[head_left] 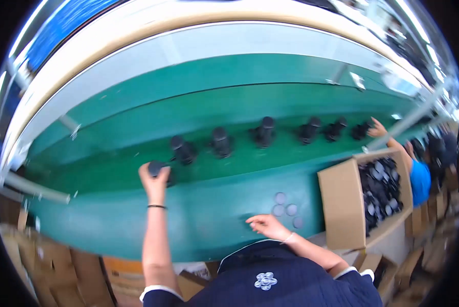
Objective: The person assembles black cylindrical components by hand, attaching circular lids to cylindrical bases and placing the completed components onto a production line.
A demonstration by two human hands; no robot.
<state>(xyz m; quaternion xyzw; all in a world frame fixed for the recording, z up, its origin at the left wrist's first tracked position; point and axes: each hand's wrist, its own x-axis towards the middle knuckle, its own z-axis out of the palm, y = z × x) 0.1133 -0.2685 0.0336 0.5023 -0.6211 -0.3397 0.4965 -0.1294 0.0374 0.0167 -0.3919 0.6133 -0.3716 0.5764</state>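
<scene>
My left hand is closed around the round dark top of a black cylindrical unit on the left part of the green work surface. The unit's lower part is largely hidden by the hand. My right hand is over the near side of the surface, fingers loosely bent and slightly apart, with nothing visible in them. Several flat grey discs lie just to its right. Beyond my left hand, a similar black unit stands first in a spaced row running to the right.
An open cardboard box full of dark parts and grey discs stands at the right. Past it, a co-worker's hand touches the far end of the row. Metal posts rise at the right, and cardboard boxes sit below left.
</scene>
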